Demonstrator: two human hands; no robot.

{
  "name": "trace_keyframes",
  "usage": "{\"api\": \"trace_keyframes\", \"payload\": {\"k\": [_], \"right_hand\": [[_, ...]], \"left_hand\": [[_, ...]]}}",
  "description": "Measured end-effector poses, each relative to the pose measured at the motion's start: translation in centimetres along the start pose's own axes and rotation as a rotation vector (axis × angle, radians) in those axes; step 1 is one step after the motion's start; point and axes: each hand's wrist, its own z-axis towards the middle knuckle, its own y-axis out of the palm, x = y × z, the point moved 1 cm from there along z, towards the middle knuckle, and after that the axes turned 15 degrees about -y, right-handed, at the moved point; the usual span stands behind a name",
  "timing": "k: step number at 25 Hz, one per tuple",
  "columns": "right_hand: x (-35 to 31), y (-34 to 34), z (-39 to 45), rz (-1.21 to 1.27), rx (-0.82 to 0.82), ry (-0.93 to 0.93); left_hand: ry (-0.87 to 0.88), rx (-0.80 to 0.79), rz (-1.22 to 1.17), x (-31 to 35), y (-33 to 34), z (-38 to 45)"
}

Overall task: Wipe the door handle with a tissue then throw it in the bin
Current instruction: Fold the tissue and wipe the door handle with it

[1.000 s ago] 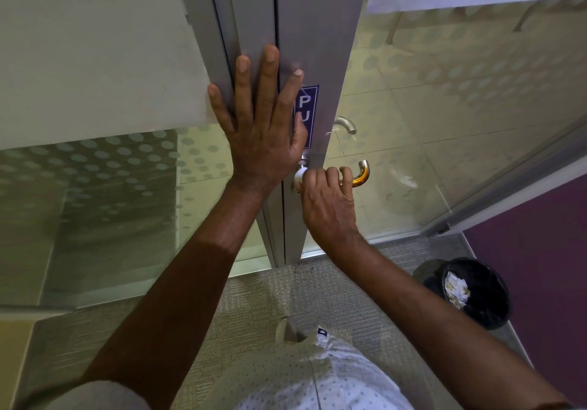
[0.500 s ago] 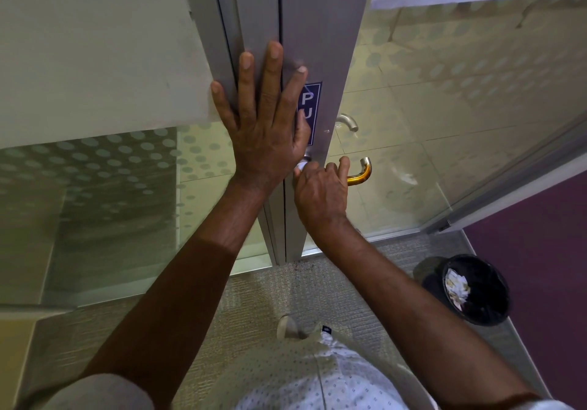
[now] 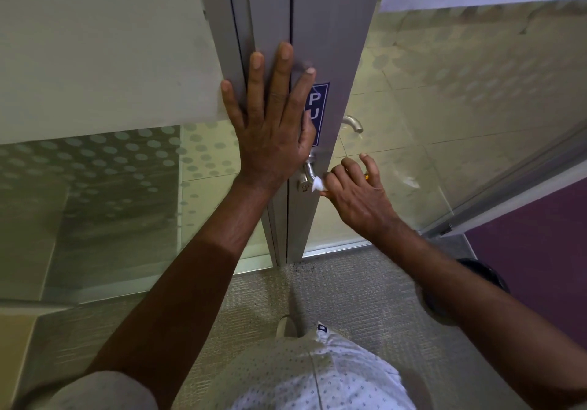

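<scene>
Just changed: half a second ago your right hand (image 3: 355, 193) sat over the near bend of the door handle (image 3: 309, 169). Now it is further along the bar, so the shiny bend shows bare.
What it means: I think the near part is wiped and the far end is getting its turn — the wiping is not done yet.
Right hand: curled round the handle bar, pressing the tissue (image 3: 317, 184) on it. Only a small white corner pokes out by your thumb.
Left hand: your left hand (image 3: 273, 123) is open and flat on the grey door frame (image 3: 333, 44), fingers spread. It holds nothing, as it did before.
Bin: the black bin (image 3: 489, 277) stands on the floor low on your right, mostly hidden behind your right arm.
Around: a blue sign (image 3: 317, 107) sits beside your left hand. A second handle (image 3: 352, 122) shows through the glass (image 3: 444, 107).
In the way: nothing blocks the path to the bin — you just need to turn right.
</scene>
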Motion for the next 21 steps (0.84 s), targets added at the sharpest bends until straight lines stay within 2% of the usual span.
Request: {"api": "trace_keyframes", "payload": {"k": [8, 10, 15, 18, 21], "right_hand": [[-3.6, -1.0, 3.6, 0.180, -0.056, 0.248], [-3.0, -0.9, 2.8, 0.170, -0.043, 0.190], [1.3, -0.4, -0.3, 0.011, -0.025, -0.086], [3.2, -0.3, -1.7, -0.043, -0.024, -0.129], [3.0, -0.6, -1.7, -0.051, -0.026, -0.087]], "left_hand": [[-0.011, 0.004, -0.022, 0.2, -0.3, 0.1], [-0.015, 0.006, -0.022, 0.2, -0.3, 0.1], [-0.005, -0.004, -0.015, 0.2, -0.2, 0.2], [-0.005, -0.009, -0.019, 0.2, -0.2, 0.2], [-0.008, -0.012, -0.023, 0.2, -0.3, 0.1]]}}
